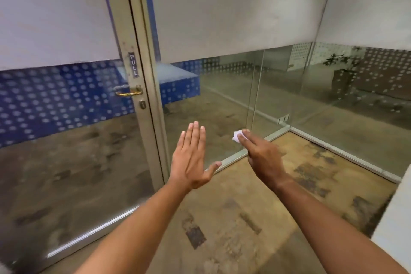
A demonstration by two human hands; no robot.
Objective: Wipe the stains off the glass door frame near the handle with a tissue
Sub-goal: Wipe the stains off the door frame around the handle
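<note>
- Your left hand (191, 158) is raised in front of the glass, fingers straight and together, pointing up, thumb spread to the right; it holds nothing and is clear of the door.
- Your right hand (262, 155) reaches forward with its back to the camera; its fingertips pinch a small crumpled white tissue (237, 135).
- The tissue is a compact wad with no clear long axis; it sticks out up and to the left of your fingertips, toward the door.
- The tissue is well to the right of and below the door frame (133, 35) and touches neither frame nor glass.
- The frame's long axis is vertical, leaning slightly in the wide-angle view. It carries a vertical "PULL" label (133, 65), with the brass handle (129, 91) just below and a keyhole (142, 104) under that.
- The handle lies horizontally, extending left from the frame.
- Dark smudges show on the frame above the label.
</note>
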